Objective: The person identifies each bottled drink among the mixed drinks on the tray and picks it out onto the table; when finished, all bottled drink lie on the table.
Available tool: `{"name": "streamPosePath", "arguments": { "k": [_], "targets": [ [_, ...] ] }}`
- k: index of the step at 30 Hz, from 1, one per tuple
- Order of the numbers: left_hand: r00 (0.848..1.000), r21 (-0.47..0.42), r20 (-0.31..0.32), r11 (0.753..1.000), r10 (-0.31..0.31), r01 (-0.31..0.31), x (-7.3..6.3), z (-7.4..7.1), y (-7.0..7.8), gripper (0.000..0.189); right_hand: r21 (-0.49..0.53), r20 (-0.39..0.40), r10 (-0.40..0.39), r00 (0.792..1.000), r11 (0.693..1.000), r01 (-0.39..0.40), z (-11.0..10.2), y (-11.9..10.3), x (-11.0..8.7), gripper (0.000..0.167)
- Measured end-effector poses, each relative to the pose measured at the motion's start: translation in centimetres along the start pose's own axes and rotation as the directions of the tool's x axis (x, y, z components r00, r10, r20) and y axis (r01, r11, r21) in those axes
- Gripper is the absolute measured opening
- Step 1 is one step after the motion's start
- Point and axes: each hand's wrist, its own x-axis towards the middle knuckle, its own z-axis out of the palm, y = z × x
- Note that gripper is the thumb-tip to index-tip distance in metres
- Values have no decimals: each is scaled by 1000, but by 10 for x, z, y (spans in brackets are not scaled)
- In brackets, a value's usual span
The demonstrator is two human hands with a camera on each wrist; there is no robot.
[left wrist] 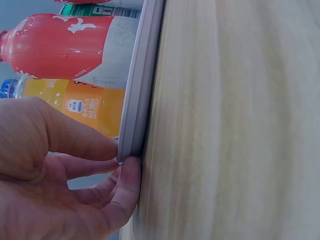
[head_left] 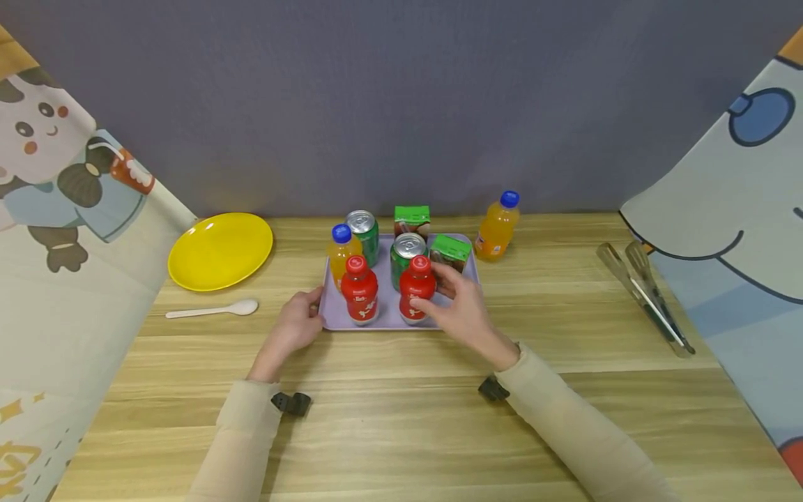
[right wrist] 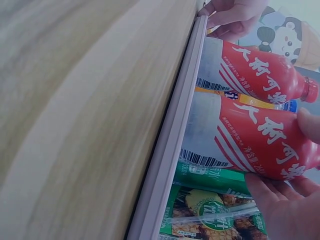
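Note:
On a lilac tray [head_left: 387, 319] two red cola bottles stand upright at the front. My right hand [head_left: 465, 312] grips the right-hand red bottle [head_left: 415, 282], thumb on the near side and fingers around the far side. In the right wrist view its base sits at the tray rim. My left hand [head_left: 297, 322] pinches the tray's front left corner between thumb and fingers, close to the left red bottle [head_left: 360, 293]. Behind the red bottles are an orange drink bottle [head_left: 339, 259], two green cans [head_left: 367, 240] and two green-topped juice cartons [head_left: 451, 252].
Another orange drink bottle [head_left: 498, 230] stands on the wooden table beyond the tray's right back corner. To the left lie a yellow plate [head_left: 221, 251] and a white spoon [head_left: 213, 311]. Metal tongs [head_left: 646, 296] lie far right. A grey wall panel [head_left: 401, 104] closes off the back.

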Motion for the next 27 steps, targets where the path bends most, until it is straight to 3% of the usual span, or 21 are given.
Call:
{"name": "streamPosePath", "arguments": {
  "k": [6, 27],
  "targets": [
    [1000, 14, 2, 1000, -1, 1, 1, 0, 0, 64, -5, 9, 27, 1000, 1000, -27, -5, -14, -2, 58],
    [1000, 21, -15, 1000, 10, -10, 1, 1, 0, 65, -10, -31, 6, 999, 1000, -6, -22, -18, -13, 58]
  ]
}}
